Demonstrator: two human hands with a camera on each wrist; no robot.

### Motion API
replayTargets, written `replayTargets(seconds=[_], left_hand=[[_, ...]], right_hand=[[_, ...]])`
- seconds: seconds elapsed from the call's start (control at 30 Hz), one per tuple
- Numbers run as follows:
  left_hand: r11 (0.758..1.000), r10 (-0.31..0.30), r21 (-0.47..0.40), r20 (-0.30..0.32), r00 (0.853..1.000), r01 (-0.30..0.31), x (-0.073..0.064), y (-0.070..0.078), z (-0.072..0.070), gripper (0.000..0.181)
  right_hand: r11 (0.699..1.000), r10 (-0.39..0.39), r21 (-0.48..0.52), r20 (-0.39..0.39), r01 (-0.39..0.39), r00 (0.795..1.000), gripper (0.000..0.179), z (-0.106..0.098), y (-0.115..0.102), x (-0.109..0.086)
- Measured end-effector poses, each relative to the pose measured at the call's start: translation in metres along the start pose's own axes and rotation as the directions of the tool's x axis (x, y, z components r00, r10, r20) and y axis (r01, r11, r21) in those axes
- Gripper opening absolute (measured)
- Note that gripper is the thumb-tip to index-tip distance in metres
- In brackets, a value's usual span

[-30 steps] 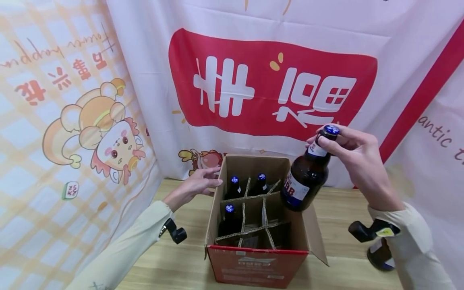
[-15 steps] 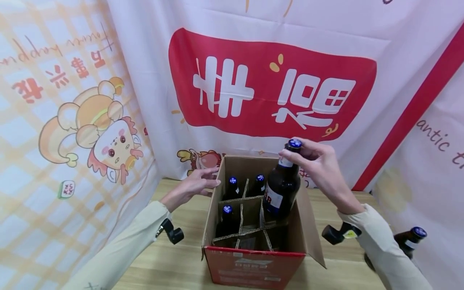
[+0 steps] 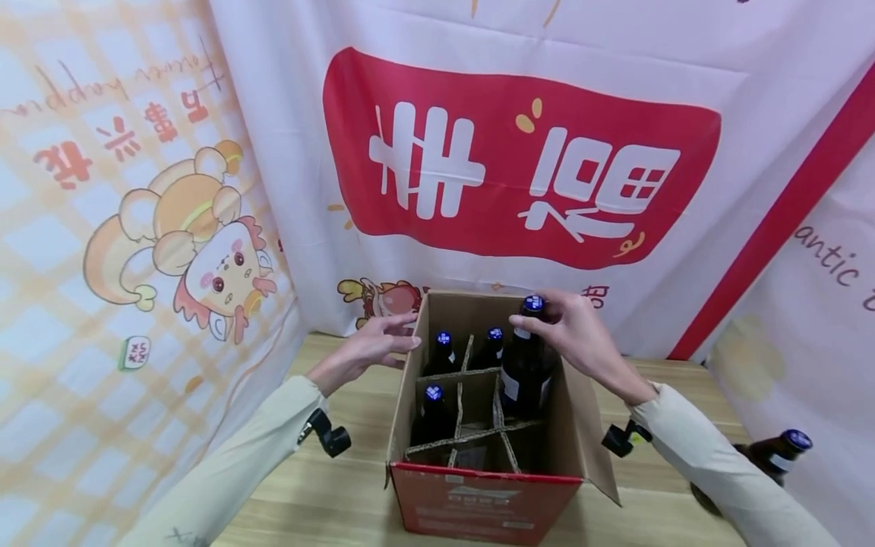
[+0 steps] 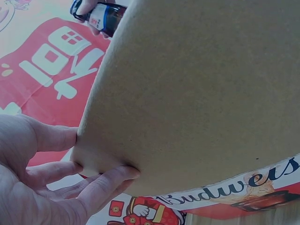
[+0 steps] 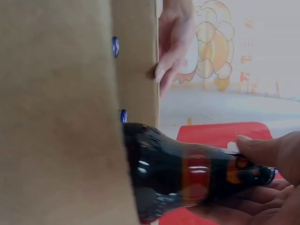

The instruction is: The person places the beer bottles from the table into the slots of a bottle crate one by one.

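My right hand [image 3: 581, 338] grips a dark beer bottle [image 3: 522, 380] by its neck, just below the blue cap. The bottle's lower part is inside the open cardboard box [image 3: 488, 505], over a right-hand compartment, and the box hides its base in the right wrist view. With thumb and fingers, my left hand [image 4: 61, 178] pinches the edge of the box's left flap [image 4: 187, 103]. Two capped bottles stand in the back row, a left bottle [image 3: 443, 355] and a middle bottle [image 3: 492, 349]. A third bottle [image 3: 432, 414] stands at the left of the row before them.
Cardboard dividers [image 3: 478, 437] split the box into cells. Its right flap [image 3: 598, 448] hangs outward. Another bottle [image 3: 779, 452] stands on the wooden table [image 3: 328, 501] at the right, partly behind my right sleeve. Printed cloth [image 3: 519, 167] hangs behind the box.
My right hand has moved left and down with the bottle, from above the box's right edge to partly inside it. The left hand stays at the box's left side.
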State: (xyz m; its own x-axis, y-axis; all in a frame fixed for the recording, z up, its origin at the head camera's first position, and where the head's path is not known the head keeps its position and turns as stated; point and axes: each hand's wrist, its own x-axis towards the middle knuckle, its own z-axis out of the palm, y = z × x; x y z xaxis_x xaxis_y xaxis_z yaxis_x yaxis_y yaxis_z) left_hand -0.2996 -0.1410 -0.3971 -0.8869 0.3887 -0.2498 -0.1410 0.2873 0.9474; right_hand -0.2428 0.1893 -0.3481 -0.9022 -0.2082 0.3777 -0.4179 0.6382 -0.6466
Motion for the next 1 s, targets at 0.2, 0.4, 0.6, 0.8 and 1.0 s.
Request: replayTargets(seconds=[0.2,0.4,0.6,0.8,1.0], left_hand=[[1.000,-0.003,-0.003,-0.002,1.000,0.003,0.000,0.001,-0.001,0.067],[1.000,-0.005,-0.010,0.009,1.000,0.005,0.000,0.001,-0.002,0.067],[1.000,-0.003,-0.011,0.017,1.000,0.003,-0.002,0.000,-0.004,0.067],[1.000,-0.011,-0.013,0.015,1.000,0.011,-0.002,0.000,-0.003,0.068],[1.000,-0.013,-0.008,0.015,1.000,0.013,-0.001,0.002,0.000,0.068]], right_hand=[[0.997,-0.022,-0.068,0.104,0.029,0.994,0.026,0.001,-0.005,0.016],[0.989,0.069,-0.139,0.191,-0.042,0.979,0.030,0.002,-0.004,0.027],[0.978,0.124,-0.196,0.286,-0.069,0.950,0.030,0.007,-0.002,0.032],[0.968,0.152,-0.243,0.361,-0.064,0.920,0.035,0.009,0.003,0.039],[0.954,0.245,-0.272,0.449,-0.129,0.860,0.034,0.007,0.008,0.051]])
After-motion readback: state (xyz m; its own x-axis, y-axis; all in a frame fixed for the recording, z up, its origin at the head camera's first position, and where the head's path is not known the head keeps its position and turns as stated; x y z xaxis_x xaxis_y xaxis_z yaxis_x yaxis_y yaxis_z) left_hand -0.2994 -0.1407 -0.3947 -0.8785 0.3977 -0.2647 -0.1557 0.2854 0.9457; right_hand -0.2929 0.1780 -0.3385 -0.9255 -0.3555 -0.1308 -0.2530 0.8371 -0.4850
